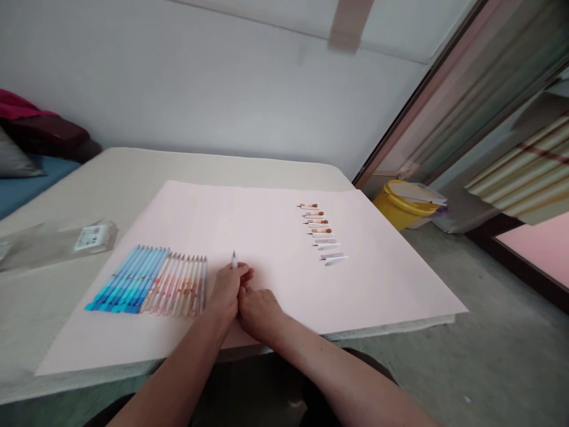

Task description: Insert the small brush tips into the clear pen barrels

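My left hand (pixel 229 287) is closed round a pen (pixel 235 259), whose tip points away from me above the pink sheet (pixel 267 237). Against it, my right hand (pixel 260 311) is closed with its fingers curled in; whether it grips the pen's lower end is hidden. Left of my hands lie a row of blue pens (pixel 133 279) and, beside it, a row of clear pens with pinkish-orange patterns (pixel 180 284). Farther off to the right, several small pen parts (pixel 319 222) with brown ends lie in a column, with whitish pieces (pixel 331 257) nearest me.
A clear plastic bag (pixel 57 243) with a white label lies on the table (pixel 128 169) at the left. Beyond the table's right edge stands a yellow bucket (pixel 400 207). A blue bed surface with a pillow (pixel 15 157) is at the far left.
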A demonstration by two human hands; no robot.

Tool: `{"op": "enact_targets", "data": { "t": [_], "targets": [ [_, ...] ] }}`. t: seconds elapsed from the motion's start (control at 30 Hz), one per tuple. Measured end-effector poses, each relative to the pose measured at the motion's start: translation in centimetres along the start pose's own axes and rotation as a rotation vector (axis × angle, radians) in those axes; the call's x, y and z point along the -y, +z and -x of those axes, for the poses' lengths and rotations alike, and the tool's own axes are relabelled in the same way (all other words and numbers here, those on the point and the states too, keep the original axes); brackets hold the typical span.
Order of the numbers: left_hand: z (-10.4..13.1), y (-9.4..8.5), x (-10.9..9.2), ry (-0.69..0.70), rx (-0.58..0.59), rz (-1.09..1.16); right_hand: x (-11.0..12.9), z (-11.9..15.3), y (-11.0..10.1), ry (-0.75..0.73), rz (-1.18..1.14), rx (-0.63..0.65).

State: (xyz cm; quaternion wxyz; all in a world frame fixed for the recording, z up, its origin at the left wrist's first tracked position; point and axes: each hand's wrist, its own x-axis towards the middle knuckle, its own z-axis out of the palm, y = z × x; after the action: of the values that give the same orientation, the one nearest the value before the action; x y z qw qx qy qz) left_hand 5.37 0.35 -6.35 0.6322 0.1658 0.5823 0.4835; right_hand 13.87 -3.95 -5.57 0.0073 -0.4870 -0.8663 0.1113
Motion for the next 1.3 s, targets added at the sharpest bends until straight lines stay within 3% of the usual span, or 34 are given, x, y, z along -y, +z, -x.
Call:
{"op": "enact_targets", "data": {
  "t": [1.3],
  "targets": [
    [0.08, 0.0, 0.01, 0.018, 0.008, -0.005, 0.15, 0.02, -0.17, 0.005, 0.023, 0.046]
  ]
}}
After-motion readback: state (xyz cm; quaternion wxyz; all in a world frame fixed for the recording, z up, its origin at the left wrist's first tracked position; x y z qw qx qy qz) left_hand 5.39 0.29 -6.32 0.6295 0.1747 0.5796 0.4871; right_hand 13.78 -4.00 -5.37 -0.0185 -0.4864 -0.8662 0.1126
